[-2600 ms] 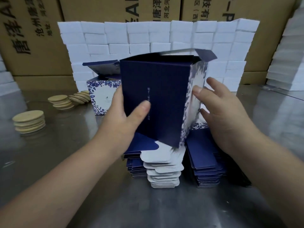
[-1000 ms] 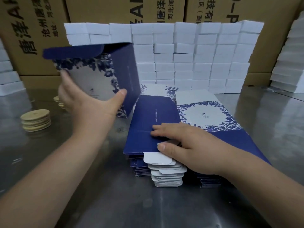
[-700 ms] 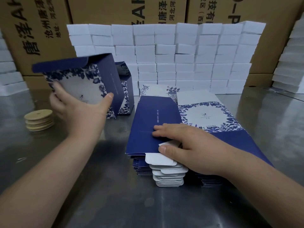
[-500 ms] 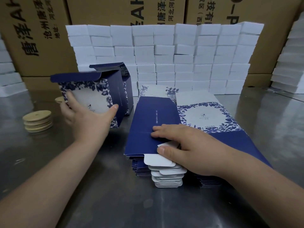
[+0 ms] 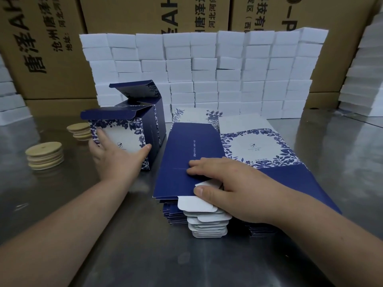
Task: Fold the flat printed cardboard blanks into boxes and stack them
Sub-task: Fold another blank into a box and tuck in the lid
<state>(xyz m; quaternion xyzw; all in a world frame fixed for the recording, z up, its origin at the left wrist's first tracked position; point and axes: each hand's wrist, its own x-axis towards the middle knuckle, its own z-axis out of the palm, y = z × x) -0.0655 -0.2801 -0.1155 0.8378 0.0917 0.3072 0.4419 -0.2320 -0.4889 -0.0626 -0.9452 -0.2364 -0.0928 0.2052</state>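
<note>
Since half a second ago, the left hand (image 5: 117,157) has lowered the folded box (image 5: 122,134) from mid-air to the steel table (image 5: 134,255). Its base edge now sits at the surface, just in front of a second folded box (image 5: 160,119).

1. Left hand: grasps the folded box. The fingers span the printed front face to its left edge and the thumb lies on the right front corner. The lid flap stands open, projecting left.
2. Right hand (image 5: 230,183): position unchanged. The fingers lie flat on the navy panel of the top blank (image 5: 186,154) and the thumb pinches its near edge at the white tab.
3. Stack of flat blanks (image 5: 207,226): centre of the table, under the top blank, white tabs facing the near edge.
4. Clearances: bare table lies open along the near edge and to the right of the stack. On the left, two piles of wooden discs (image 5: 44,155) stand near the folded box. At the rear, a wall of white blocks (image 5: 228,75) closes the space, backed by brown cartons (image 5: 51,48).
</note>
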